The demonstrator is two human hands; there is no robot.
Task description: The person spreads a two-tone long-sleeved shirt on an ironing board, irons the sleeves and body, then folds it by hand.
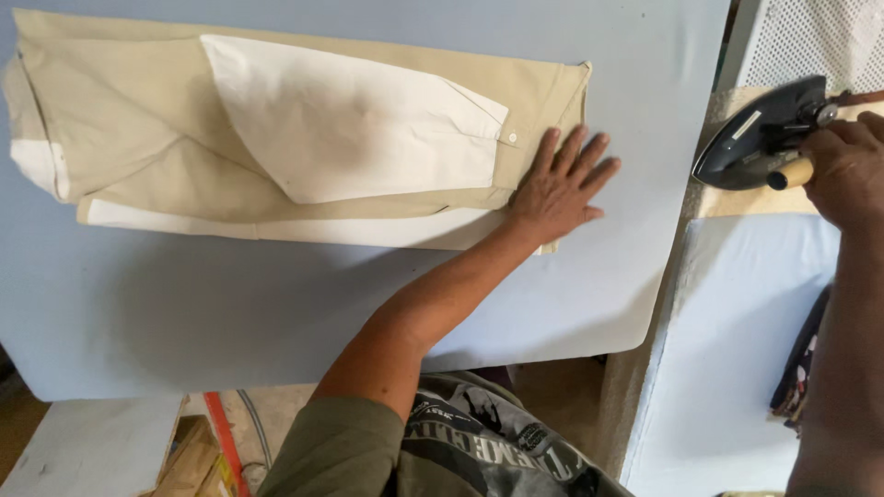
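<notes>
Two bare hands work over a pale blue padded ironing board [138, 313]. Left hand [559, 189] lies flat, palm down and fingers spread loose, pressing the waistband end of a pair of beige trousers [129, 156]; it grasps nothing. Trousers lie folded lengthwise across the upper part of the board, waistband toward the right, with a white pocket lining [350, 124] turned out on top and a small button near its right edge. Right hand [847, 170] is clenched around the pale wooden handle of a dark, heavy iron [760, 138]. Iron sits tilted on a tan pad [737, 198] just beyond the board's right edge, well apart from the trousers. White mesh panel [810, 41] stands behind the iron; dark patterned cloth [801, 368] lies at lower right.
</notes>
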